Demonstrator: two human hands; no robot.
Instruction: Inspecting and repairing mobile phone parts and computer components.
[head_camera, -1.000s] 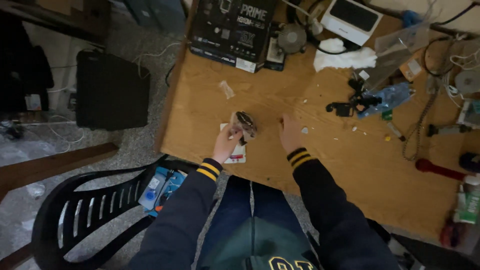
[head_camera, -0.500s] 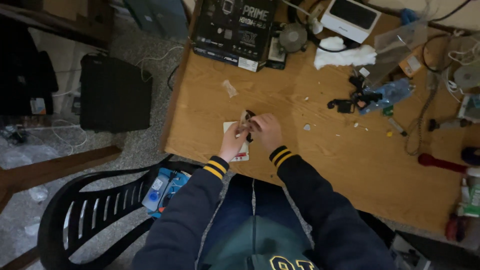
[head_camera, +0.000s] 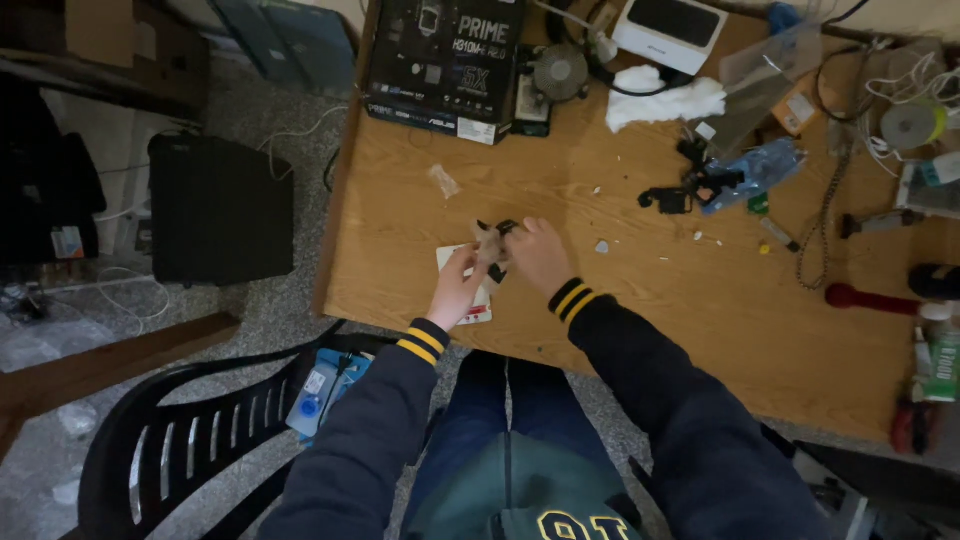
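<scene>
Both my hands meet over the near left part of the wooden desk (head_camera: 640, 300). My left hand (head_camera: 458, 290) and my right hand (head_camera: 538, 255) together pinch a small tan and black object (head_camera: 492, 240), held just above the desk. Under it lies a small white card (head_camera: 478, 300) with a red edge. What the small object is stays too small to tell. My sleeves are dark with yellow-striped cuffs.
A black cardboard box (head_camera: 445, 60) and a white box (head_camera: 668, 30) stand at the back. White tissue (head_camera: 660, 98), black plastic parts (head_camera: 680, 195), cables (head_camera: 830, 210) and a red-handled tool (head_camera: 870, 298) crowd the right. A black plastic chair (head_camera: 190, 450) stands left of my legs.
My right hand has moved left from the bare desk to join my left hand on the small object. The view has shifted slightly.
</scene>
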